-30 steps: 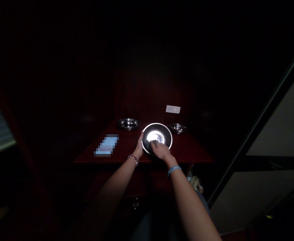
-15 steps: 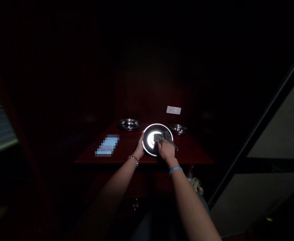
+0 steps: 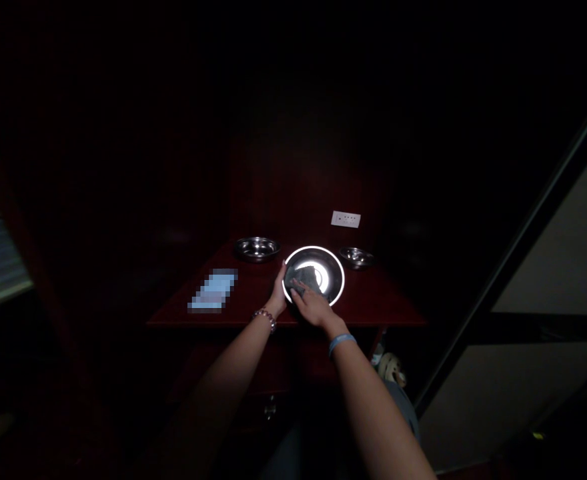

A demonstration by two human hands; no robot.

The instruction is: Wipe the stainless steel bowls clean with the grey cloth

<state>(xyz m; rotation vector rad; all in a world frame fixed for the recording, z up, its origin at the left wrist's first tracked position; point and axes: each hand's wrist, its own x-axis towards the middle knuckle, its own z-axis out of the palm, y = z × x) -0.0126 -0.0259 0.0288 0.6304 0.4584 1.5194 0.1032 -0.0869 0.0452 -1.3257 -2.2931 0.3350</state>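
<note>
A shiny steel bowl [image 3: 334, 283] is tilted up toward me above the front of the dark red tabletop [image 3: 383, 300]. My left hand [image 3: 278, 293] grips its left rim, with the thumb along the edge and the other fingers hidden behind. Across the lower left of the bowl's inside, my right hand [image 3: 314, 308] presses a dark grey cloth [image 3: 301, 275] against the metal. The cloth lies partly under my fingers, and its outline is hard to make out against the dark reflections.
Two more steel bowls stand at the back, one on the left [image 3: 257, 249] and one on the right [image 3: 356, 257]. A blurred-out pale blue rectangle [image 3: 213, 291] lies at the left. On the back wall is a white socket plate [image 3: 346, 219]. A drawer handle [image 3: 270, 407] is below the tabletop.
My right hand has swept the cloth from the right side of the bowl's inside to the lower left. The left hand and the bowl have hardly moved.
</note>
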